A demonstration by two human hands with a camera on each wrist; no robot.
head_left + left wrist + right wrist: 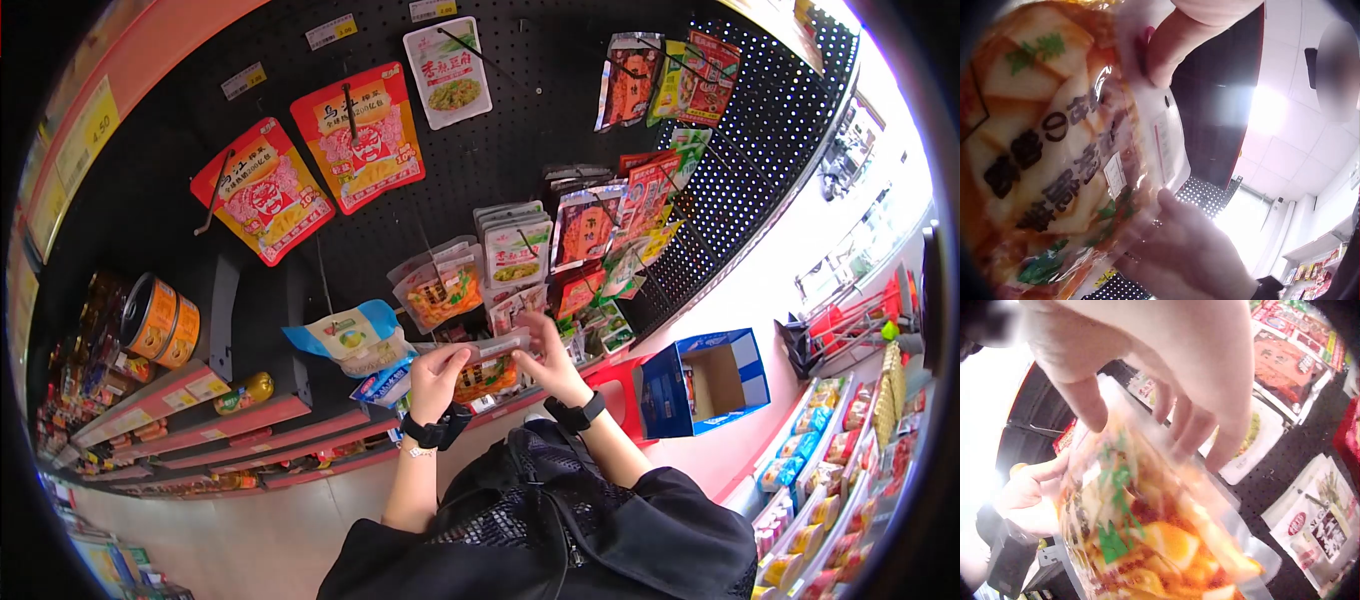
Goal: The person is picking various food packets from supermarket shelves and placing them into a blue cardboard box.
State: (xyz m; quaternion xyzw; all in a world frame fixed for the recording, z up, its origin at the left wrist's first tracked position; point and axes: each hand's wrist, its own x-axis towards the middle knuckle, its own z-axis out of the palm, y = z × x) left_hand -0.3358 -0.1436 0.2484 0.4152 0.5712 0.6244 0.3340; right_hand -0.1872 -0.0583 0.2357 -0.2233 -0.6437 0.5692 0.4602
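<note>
Between both hands, in front of the rack, is a clear packet of pickled vegetables (pixel 487 377), with orange and pale slices, green bits and black writing. Its white top strip has a hang hole, seen in the left wrist view. My left hand (pixel 437 382) pinches one top corner, thumb on the front. My right hand (pixel 552 362) grips the other end of the top edge; its thumb (pixel 1088 409) is on one side and its fingers curl over the other. Similar packets (pixel 443 290) hang on a hook just behind.
A black pegboard (pixel 530 90) with long hooks carries red pouches (pixel 262 192) and white packets (pixel 517 250). A blue-and-white bag (pixel 350 338) hangs left of the hands. An open blue carton (pixel 703 385) stands at the right on something red. Lower left, shelves hold cans (pixel 160 320) and jars.
</note>
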